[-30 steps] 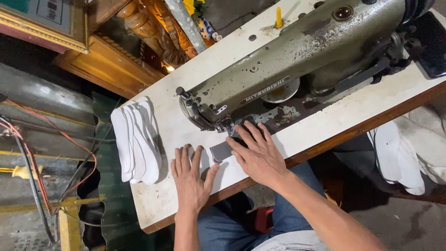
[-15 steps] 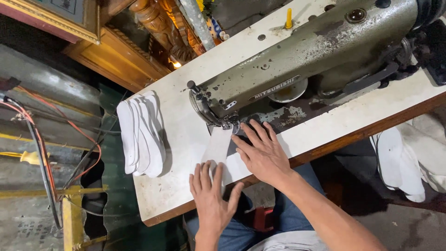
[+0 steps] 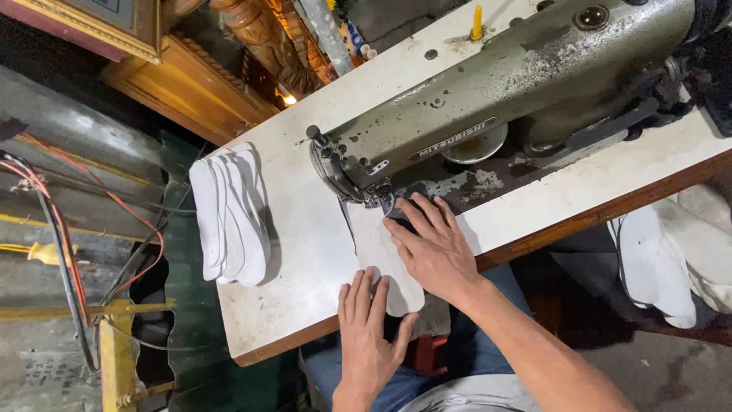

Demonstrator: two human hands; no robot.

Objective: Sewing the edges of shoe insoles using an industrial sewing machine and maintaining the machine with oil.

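- White desk [image 3: 305, 252] carries a grey-green sewing machine [image 3: 503, 99].
- Stacked white soles [image 3: 229, 214] lie left.
- Left hand [image 3: 370, 336] and right hand [image 3: 431, 244], fingers spread, press flat on the white piece [image 3: 377, 248] under the needle.

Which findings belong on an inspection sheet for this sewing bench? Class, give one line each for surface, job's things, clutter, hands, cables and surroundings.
Surface: white table, worn, wooden front edge.
Job's things: flat white piece lying under the head of the grey-green sewing machine.
Clutter: stack of white pieces at the table's end; yellow peg.
Hands: left hand flat on the piece's near end; right hand pressing it by the needle; nothing gripped.
Cables: red and black wires hanging beside the table.
Surroundings: carved wooden furniture; more white pieces below.
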